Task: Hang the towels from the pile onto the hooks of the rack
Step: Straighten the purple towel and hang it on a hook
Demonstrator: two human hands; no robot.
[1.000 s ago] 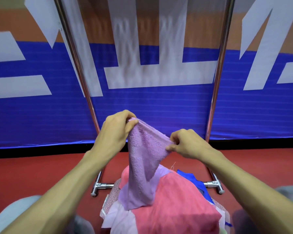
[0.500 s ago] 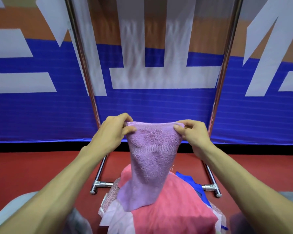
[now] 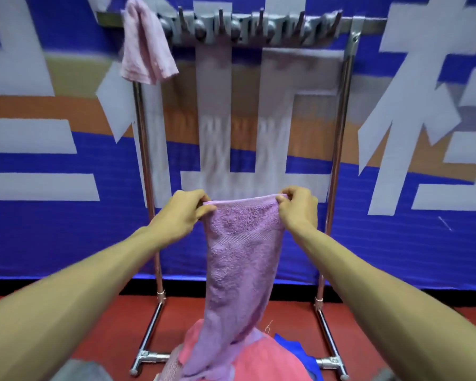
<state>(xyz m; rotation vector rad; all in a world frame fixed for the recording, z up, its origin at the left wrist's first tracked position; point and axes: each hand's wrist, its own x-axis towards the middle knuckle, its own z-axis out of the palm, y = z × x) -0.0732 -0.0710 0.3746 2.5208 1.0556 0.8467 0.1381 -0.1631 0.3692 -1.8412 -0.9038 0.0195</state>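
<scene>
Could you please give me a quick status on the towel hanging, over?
Left hand, right hand pinching top corners of purple towel. Lower end on the pile. Pink towel on left end of rack; other hooks bare, path clear.

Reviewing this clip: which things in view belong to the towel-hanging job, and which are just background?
Job: purple towel, held by its top edge in left hand and right hand; towel pile beneath it; rack; hooks; pink towel already hung at the rack's left end.

Not the job: banner behind the rack; red floor.
</scene>
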